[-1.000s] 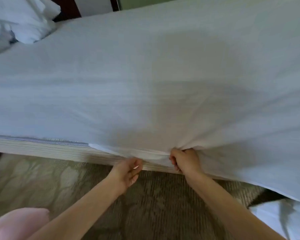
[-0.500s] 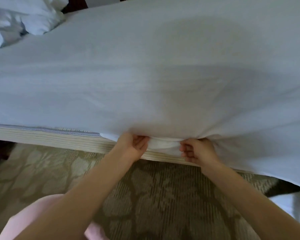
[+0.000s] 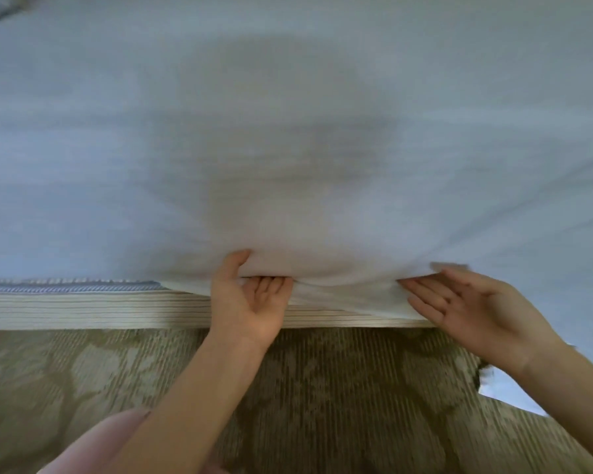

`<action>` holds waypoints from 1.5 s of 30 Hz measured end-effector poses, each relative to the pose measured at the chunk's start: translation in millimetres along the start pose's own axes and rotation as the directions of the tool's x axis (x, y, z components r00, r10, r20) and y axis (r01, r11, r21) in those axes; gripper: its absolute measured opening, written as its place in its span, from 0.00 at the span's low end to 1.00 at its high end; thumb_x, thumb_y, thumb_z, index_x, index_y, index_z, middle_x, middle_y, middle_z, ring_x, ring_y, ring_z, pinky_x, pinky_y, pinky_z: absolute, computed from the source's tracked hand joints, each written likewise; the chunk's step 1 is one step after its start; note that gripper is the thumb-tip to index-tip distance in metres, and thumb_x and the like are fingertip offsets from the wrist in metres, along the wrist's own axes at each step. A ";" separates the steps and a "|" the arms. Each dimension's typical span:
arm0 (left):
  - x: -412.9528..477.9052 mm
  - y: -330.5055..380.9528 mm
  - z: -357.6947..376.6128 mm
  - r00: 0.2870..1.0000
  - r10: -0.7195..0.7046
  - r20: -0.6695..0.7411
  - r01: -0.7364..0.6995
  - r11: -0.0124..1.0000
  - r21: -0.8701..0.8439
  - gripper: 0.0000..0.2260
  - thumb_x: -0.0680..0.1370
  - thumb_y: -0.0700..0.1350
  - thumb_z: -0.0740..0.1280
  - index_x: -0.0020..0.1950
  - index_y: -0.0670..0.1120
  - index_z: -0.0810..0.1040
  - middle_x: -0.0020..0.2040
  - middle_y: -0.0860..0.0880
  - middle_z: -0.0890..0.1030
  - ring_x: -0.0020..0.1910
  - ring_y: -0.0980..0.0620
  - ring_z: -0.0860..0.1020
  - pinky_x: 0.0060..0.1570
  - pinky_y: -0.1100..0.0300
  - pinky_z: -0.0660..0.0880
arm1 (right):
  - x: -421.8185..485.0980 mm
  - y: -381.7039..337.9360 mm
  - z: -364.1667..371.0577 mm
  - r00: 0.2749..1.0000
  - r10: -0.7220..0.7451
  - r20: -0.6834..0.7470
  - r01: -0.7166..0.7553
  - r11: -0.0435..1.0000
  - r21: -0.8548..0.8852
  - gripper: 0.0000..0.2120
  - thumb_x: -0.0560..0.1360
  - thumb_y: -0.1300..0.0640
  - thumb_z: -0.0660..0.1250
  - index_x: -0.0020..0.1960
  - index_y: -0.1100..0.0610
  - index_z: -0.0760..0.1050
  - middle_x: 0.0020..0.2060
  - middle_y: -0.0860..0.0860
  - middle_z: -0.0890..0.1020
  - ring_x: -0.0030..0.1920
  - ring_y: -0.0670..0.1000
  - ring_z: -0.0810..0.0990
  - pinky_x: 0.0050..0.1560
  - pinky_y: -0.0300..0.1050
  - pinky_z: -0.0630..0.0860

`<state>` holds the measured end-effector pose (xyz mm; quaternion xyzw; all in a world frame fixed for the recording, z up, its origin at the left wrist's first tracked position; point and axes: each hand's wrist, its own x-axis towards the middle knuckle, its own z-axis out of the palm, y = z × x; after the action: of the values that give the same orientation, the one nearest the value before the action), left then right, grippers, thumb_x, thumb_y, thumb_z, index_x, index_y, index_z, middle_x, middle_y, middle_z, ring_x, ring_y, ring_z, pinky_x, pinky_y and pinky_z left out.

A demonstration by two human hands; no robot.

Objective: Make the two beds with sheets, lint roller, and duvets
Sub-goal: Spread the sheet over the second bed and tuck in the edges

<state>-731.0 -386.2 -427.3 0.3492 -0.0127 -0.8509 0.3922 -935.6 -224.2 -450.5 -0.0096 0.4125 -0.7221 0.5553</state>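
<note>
Left hand (image 3: 245, 302) first: its fingers (image 3: 266, 285) are curled up under the hem of the white cotton sheet (image 3: 288, 148) and the thumb sits on top of the fabric, so it's got a proper pinch on the edge, palm facing up. Right hand (image 3: 473, 306) is a different story, its fingers (image 3: 425, 292) are stretched out flat and spread, tips just touching the drooping edge of the same sheet, not gripping anything as far as I can see.

Between the two hands the hem sags a bit and bunches into soft folds. Right below the fingers is the striped beige side of the mattress (image 3: 83, 309), and off to the left of the left hand the sheet stops short, so a strip of grey-blue piping along the mattress top edge shows. Beyond the fingers the sheet spreads over the whole bed top, mostly smooth, with a few creases fanning out past the right hand.

Below the mattress is the tan patterned carpet (image 3: 339, 388). Both bare forearms come up from the bottom, and there's a bit of pink sleeve (image 3: 93, 449) by the left arm. It's all a little blurry.
</note>
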 end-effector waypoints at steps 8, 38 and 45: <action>11.3 11.1 -21.7 0.973 -0.095 0.210 0.093 0.995 0.020 0.37 0.60 0.44 0.79 0.65 0.36 0.70 0.59 0.37 0.79 0.62 0.39 0.75 0.65 0.44 0.69 | 16.4 20.3 8.0 0.992 -0.075 0.100 0.066 0.994 0.092 0.23 0.46 0.58 0.83 0.39 0.53 0.80 0.51 0.51 0.81 0.60 0.53 0.79 0.60 0.56 0.73; 56.9 -35.0 1.3 0.899 -0.081 0.431 0.063 0.996 0.056 0.41 0.57 0.66 0.73 0.66 0.49 0.74 0.62 0.42 0.79 0.63 0.39 0.75 0.64 0.35 0.67 | 53.1 -5.4 13.5 0.968 -0.087 0.234 0.089 0.996 0.004 0.46 0.51 0.56 0.84 0.66 0.56 0.72 0.64 0.53 0.77 0.63 0.54 0.76 0.60 0.50 0.75; 27.5 -32.3 0.8 0.975 -0.106 0.197 0.074 0.984 0.160 0.37 0.66 0.69 0.64 0.67 0.48 0.72 0.59 0.43 0.80 0.61 0.42 0.77 0.66 0.43 0.68 | 29.3 -18.3 7.2 0.993 0.114 0.010 -0.109 0.969 -0.220 0.49 0.40 0.57 0.86 0.61 0.55 0.76 0.59 0.56 0.81 0.53 0.53 0.83 0.50 0.53 0.80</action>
<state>-765.1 -382.7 -452.3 0.2887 -0.1019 -0.8959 0.3220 -958.0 -251.3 -447.7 -0.0558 0.4830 -0.6398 0.5951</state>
